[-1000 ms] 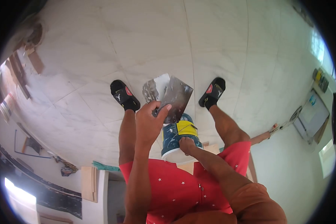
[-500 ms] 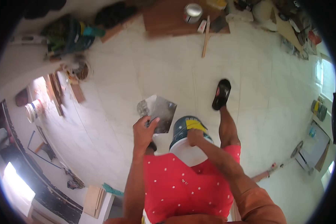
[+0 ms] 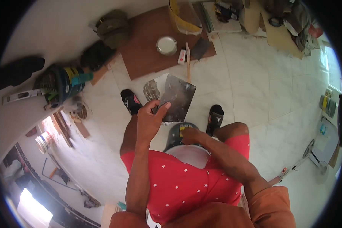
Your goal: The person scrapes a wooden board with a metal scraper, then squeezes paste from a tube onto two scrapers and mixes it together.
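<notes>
My left hand [image 3: 150, 119] pinches flat metal putty blades between thumb and fingers. The front one is a dark grey, square-cornered blade [image 3: 181, 98]; behind it, a lighter plate [image 3: 152, 89] is smeared with whitish residue. My right hand [image 3: 190, 136] is closed at the near side of a dark bucket [image 3: 173, 136] with a yellow label, and its pale round top [image 3: 190, 155] faces me. The bucket is between my legs, below the blades. The exact grip on the bucket, perhaps by its handle, is hidden by my fingers.
Ahead on the tiled floor lies a brown board [image 3: 140, 57] with a round tin [image 3: 166, 45] and a wooden stick [image 3: 188, 62]. Another bucket [image 3: 66, 85] holding tools stands at left. A fan [image 3: 309, 149] is at right, with cluttered items along the back.
My left hand and the blades have moved up and slightly right. The bucket and my right hand have shifted left. Both feet now show, and the view has turned toward the brown board.
</notes>
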The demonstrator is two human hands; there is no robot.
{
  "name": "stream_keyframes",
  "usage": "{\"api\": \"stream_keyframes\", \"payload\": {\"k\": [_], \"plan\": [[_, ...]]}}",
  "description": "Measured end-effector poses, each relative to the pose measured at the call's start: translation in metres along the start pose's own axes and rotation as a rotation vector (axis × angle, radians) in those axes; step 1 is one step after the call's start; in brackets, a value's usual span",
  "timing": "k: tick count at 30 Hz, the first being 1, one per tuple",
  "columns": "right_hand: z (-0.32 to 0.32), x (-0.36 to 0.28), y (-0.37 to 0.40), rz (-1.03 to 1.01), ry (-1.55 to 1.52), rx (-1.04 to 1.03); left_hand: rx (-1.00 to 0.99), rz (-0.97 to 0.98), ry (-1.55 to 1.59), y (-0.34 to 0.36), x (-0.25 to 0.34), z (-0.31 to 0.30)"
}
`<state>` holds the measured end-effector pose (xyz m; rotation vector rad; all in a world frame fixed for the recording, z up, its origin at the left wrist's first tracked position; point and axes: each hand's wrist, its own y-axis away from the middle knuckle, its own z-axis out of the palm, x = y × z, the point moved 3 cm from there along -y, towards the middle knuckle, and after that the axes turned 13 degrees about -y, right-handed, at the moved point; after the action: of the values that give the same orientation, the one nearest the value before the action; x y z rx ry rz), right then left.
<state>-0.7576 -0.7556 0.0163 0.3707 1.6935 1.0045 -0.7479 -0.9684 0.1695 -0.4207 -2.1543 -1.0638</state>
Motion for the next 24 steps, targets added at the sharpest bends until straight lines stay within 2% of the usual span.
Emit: {"api": "stream_keyframes", "payload": {"k": [1,3,4,5,7,10,12,14,17,20,24], "plan": [[-0.027,0.0,-0.002,-0.023,-0.052,0.086,-0.006,0.023,-0.017,-0.01,0.007,-0.009],[-0.061,0.036,-0.029,-0.11,-0.312,0.386,-0.022,0.075,-0.021,-0.028,0.014,-0.024],[-0.105,0.013,-0.013,-0.339,-0.141,0.372,-0.019,0.114,-0.012,-0.039,0.016,-0.034],[-0.132,-0.013,0.005,-0.144,-1.113,0.267,-0.016,0.153,-0.003,-0.047,0.017,-0.043],[-0.164,-0.046,0.017,-0.512,-1.504,0.223,-0.006,0.156,-0.044,-0.057,0.033,-0.061],[-0.182,-0.099,0.029,-0.817,-1.526,0.218,-0.004,0.263,-0.099,-0.068,0.036,-0.074],[-0.173,-0.119,0.015,-0.687,-1.508,0.376,0.032,0.385,-0.13,-0.064,0.03,-0.078],[-0.159,-0.132,0.013,-0.655,-1.394,0.484,0.128,0.573,-0.167,-0.038,0.025,-0.082],[-0.126,-0.138,0.038,-0.579,-1.268,0.61,0.049,0.486,-0.088,-0.006,0.008,-0.083],[-0.097,-0.132,0.061,-0.696,-1.308,0.541,0.094,0.543,0.009,0.027,-0.005,-0.085],[-0.092,-0.112,0.092,-0.845,-1.345,0.621,0.217,0.596,0.26,0.038,-0.033,-0.098]]}}
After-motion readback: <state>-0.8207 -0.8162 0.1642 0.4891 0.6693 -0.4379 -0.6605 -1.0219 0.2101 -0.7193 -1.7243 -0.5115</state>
